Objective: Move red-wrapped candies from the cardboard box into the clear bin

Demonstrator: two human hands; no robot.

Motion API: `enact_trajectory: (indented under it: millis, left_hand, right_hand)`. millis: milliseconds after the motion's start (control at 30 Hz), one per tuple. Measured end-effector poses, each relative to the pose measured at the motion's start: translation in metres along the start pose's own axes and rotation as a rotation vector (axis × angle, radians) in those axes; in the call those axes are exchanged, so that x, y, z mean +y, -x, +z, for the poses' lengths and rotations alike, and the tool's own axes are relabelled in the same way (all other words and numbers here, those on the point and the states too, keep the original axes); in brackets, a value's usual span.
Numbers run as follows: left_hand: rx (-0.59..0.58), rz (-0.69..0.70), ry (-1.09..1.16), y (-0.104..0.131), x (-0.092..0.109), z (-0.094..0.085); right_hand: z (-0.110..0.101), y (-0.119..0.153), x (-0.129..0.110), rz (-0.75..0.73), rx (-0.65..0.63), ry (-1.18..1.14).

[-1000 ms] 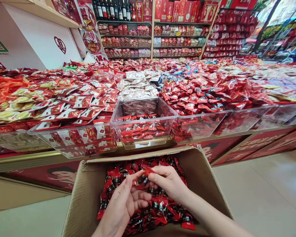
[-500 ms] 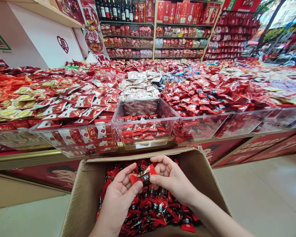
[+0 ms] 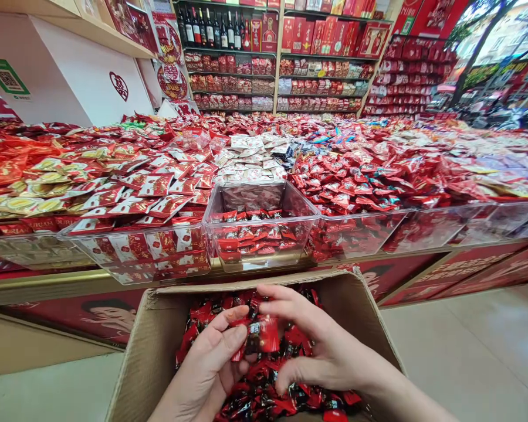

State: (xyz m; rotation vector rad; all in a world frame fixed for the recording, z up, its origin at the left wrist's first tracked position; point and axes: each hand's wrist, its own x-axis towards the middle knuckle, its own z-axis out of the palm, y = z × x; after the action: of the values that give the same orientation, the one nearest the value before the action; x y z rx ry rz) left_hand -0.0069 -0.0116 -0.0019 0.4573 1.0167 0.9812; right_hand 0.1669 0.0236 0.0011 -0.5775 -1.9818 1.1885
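Observation:
Between the thumb and fingers of my left hand (image 3: 217, 357) is a red and black wrapped candy (image 3: 260, 336), held by its left end over the box. My right hand (image 3: 310, 340) is just right of it, thumb and fingers spread apart, its fingertips behind and above the candy's free end. Both hands are inside the opening of a cardboard box (image 3: 147, 346). Many more red and black wrapped candies (image 3: 255, 381) fill the box below them. Beyond the box stands a clear plastic bin (image 3: 264, 225), partly filled with similar candies.
Clear bins heaped with red-and-white packets (image 3: 154, 184) and red-wrapped sweets (image 3: 343, 181) flank the middle bin. The counter edge (image 3: 48, 287) runs behind the box. Shelves with bottles (image 3: 211, 32) and boxes stand at the back. Tiled floor (image 3: 457, 340) lies to the right.
My right hand has let go of the candy's right end and opened. The candy stays in my left hand and has turned, its free end now lower.

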Motion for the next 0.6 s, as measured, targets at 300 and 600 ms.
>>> enact_trajectory:
  millis: [300, 600]
  left_hand:
    - [0.1, 0.056, -0.23, 0.003, -0.001, -0.017]
    - [0.0, 0.104, -0.909, -0.02, -0.027, -0.057]
  right_hand:
    - [-0.054, -0.044, -0.054, -0.336, 0.197, 0.643]
    - [-0.096, -0.176, -0.03, 0.249, -0.236, 0.826]
